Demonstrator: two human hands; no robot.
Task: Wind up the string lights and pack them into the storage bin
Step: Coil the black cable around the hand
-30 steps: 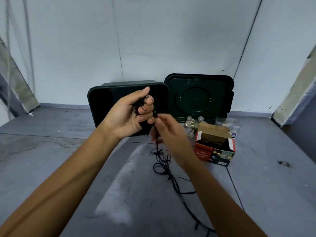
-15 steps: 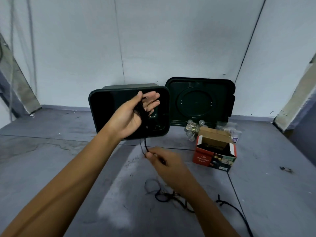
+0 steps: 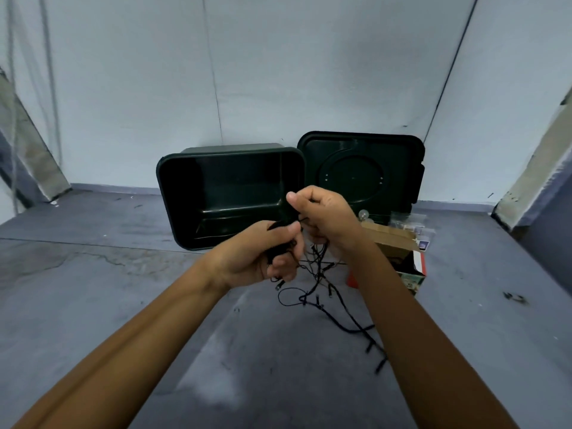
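Nearest the camera, a trailing run of the lights (image 3: 349,323) is seen lying on the floor (image 3: 154,305), passing under the right forearm and rising in loose, crossing loops toward the hands. Several small bulb stubs stand off the cord along that run. A snag is judged the likeliest fault here: if the cord is drawn up quickly, one loop could be pulled tight through another, or a stub could be caught on a neighbouring strand, and a knot would be wound into the bundle.

Above the loops, the left hand (image 3: 263,252) is closed around a dark wad of cord already wound, with the thumb laid over its top. The right hand (image 3: 325,218) is curled shut just beside it, a strand pinched at the fingertips and brought against the wad. Because the wad is held only by finger pressure, a slackened grip while the next turn is laid could let the coils spring apart and the winding be lost.

Beyond the right wrist, an open box (image 3: 399,243) stands close to the hanging cord; it could be dragged or tipped if a strand is hooked on its flap. A clear bulb (image 3: 363,215) shows behind it.

Farthest back, the bin (image 3: 229,156) is tipped with its mouth toward the camera, nothing visible inside, and the lid (image 3: 387,156) is leant against the wall. A loosely wound bundle placed in a tilted bin could slide back out.
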